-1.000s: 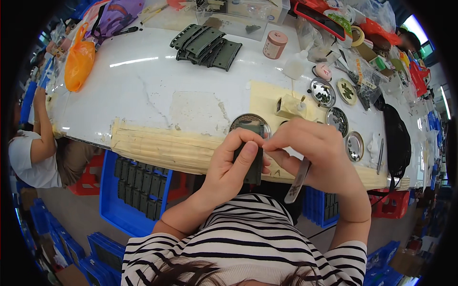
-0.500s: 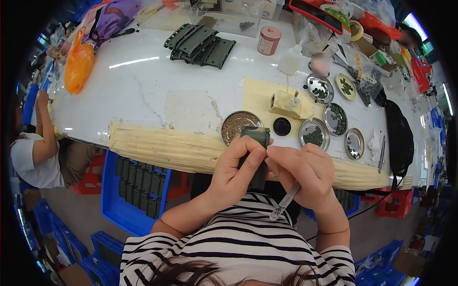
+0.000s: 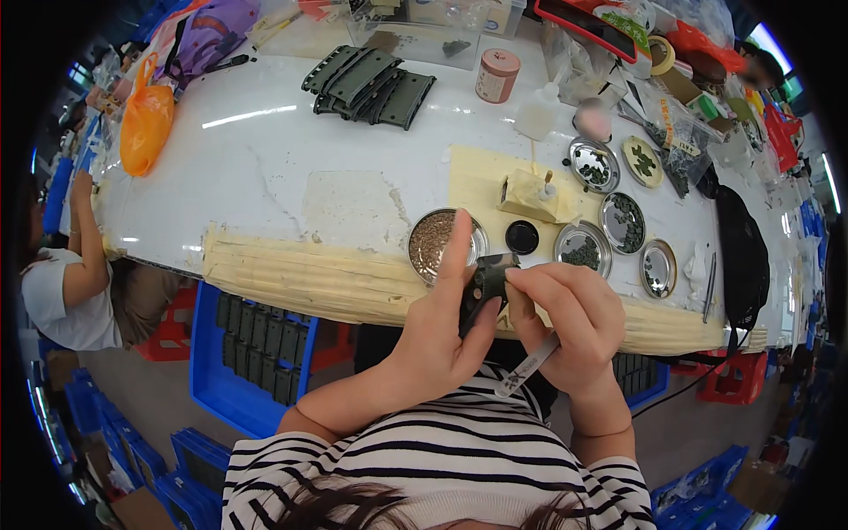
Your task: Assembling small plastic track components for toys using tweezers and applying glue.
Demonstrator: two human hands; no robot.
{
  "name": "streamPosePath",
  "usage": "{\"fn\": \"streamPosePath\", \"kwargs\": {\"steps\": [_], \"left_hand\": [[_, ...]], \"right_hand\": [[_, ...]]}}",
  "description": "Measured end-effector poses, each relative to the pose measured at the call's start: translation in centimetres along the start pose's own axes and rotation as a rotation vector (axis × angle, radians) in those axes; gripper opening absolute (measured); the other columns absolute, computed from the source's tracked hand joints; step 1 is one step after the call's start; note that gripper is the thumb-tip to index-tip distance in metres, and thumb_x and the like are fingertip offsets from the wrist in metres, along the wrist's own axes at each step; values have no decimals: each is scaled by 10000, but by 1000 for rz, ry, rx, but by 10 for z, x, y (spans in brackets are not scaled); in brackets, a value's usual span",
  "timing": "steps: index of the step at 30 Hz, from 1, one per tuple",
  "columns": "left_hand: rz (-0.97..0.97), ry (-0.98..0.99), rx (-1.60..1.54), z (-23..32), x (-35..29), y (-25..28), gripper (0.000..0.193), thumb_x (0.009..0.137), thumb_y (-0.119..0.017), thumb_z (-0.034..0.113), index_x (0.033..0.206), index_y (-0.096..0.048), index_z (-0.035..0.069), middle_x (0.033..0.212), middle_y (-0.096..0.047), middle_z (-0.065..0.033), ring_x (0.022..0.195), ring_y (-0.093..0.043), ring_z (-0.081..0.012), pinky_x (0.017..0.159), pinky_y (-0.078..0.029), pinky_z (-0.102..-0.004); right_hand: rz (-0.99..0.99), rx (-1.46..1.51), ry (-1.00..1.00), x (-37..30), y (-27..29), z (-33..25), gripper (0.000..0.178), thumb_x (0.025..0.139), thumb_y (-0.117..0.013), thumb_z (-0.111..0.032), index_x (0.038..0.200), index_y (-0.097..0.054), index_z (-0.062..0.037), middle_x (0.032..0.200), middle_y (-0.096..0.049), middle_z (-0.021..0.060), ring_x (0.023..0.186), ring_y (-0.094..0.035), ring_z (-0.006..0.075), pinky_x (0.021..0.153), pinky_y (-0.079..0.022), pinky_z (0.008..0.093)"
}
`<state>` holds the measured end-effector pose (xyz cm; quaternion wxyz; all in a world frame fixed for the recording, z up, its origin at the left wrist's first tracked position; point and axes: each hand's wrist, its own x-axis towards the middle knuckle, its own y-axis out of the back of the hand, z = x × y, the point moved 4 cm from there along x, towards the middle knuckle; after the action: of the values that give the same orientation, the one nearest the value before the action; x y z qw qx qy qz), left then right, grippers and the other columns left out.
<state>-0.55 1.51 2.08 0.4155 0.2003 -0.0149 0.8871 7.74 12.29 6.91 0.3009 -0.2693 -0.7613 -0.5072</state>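
My left hand (image 3: 431,340) is closed around a dark green plastic case part (image 3: 491,276), its index finger pointing up past it. The part is tilted, its near end hidden by my fingers. My right hand (image 3: 576,325) pinches at the part's right edge with thumb and index finger. Under its palm, my right hand also holds a flat silvery tool that looks like tweezers (image 3: 528,366), its broad end toward my body. Whatever is at the right fingertips is too small to make out. Just beyond the left hand stands a round tin of brown small parts (image 3: 430,231).
Round metal dishes of small green parts (image 3: 580,246) stand at right, beside a black round lid (image 3: 522,237) and a tape-covered block (image 3: 535,196). Green case parts (image 3: 367,86) are stacked at the back. A blue crate (image 3: 205,375) sits below left. A co-worker (image 3: 71,296) sits far left.
The green part has turned and tilted in my left hand, moving slightly right. My left index finger has lifted off it and straightened. The right hand stays at its edge.
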Motion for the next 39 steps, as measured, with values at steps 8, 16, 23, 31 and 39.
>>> {"fn": "streamPosePath", "kwargs": {"steps": [8, 16, 23, 31, 39], "left_hand": [[-108, -66, 246, 4, -5, -4, 734, 777, -574, -77, 1431, -242, -82, 964, -587, -228, 795, -598, -343, 724, -496, -344], [-124, -111, 350, 3, -6, -6, 760, 748, -587, -60, 1427, -246, -85, 1002, -579, -229, 828, -593, -350, 729, -498, -374], [-64, -182, 300, 3, -4, -5, 752, 749, -574, -70, 1426, -247, -87, 986, -580, -227, 820, -594, -346, 727, -498, -369], [-78, -175, 229, 6, -2, -4, 737, 760, -558, -89, 1428, -248, -83, 1015, -581, -240, 827, -602, -349, 722, -498, -360], [-81, -182, 228, 3, -2, -6, 719, 761, -559, -88, 1414, -259, -101, 1006, -583, -244, 832, -604, -353, 729, -499, -369]], "right_hand": [[-97, -94, 62, 7, 4, -7, 314, 681, -699, -63, 972, -636, 37, 813, -623, 78, 655, -590, 163, 505, -393, 263], [-215, -158, 70, 5, 7, -9, 375, 644, -674, -60, 1002, -631, 45, 856, -631, 79, 659, -585, 149, 513, -395, 254], [-189, -44, -26, 3, 5, -10, 347, 661, -729, -11, 1001, -666, 11, 800, -626, 84, 608, -577, 196, 510, -419, 275], [-44, 174, -174, -4, 3, 0, 303, 686, -760, -31, 980, -688, -17, 793, -642, 91, 622, -605, 210, 534, -472, 292], [-65, 191, -219, -3, 1, 2, 244, 684, -762, -43, 911, -676, -15, 802, -643, 96, 641, -615, 216, 539, -483, 296]]}}
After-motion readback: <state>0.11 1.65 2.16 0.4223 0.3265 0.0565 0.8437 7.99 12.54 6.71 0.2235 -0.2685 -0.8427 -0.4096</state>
